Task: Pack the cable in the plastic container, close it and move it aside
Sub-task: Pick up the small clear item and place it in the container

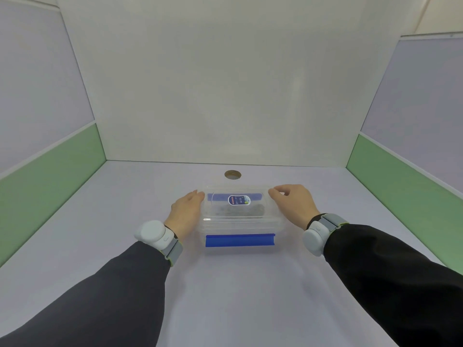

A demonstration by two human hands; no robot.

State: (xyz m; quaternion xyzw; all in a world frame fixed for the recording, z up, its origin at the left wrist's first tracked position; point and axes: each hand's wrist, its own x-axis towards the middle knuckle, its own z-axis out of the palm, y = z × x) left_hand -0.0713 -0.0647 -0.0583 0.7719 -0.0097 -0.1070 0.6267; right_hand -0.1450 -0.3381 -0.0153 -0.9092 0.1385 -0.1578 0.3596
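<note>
Item: clear plastic container (239, 221), lid (235, 205) in place on top, standing at the middle of the pale tabletop (225, 296). Its long axis runs left to right.

Contents: a dark mass shows through the lid, judged to be the cable (246, 209); its shape is too blurred to make out.

Fastenings: a blue clip (240, 240) on the near long side, hanging down over the wall; whether it is latched cannot be told. A second blue clip (254, 196) sits on the far long side. A label (239, 200) lies on the lid toward the far edge.

Left hand (186, 212): flat against the left short end of the container, fingers (198, 195) extended and together, touching the lid corner, gripping nothing.

Right hand (292, 204): at the right short end, fingers (274, 191) curled loosely at the far right corner of the lid, apparently in contact; no firm pinch is visible.

Wrists: a white band on each, dark sleeves behind.

Other: a round hole (233, 175) in the tabletop just beyond the container.

Relation: the container lies between the two hands, each equally close to its own end. Judgement: pressing the lid home or a two-handed sideways shift would suit this placement.
</note>
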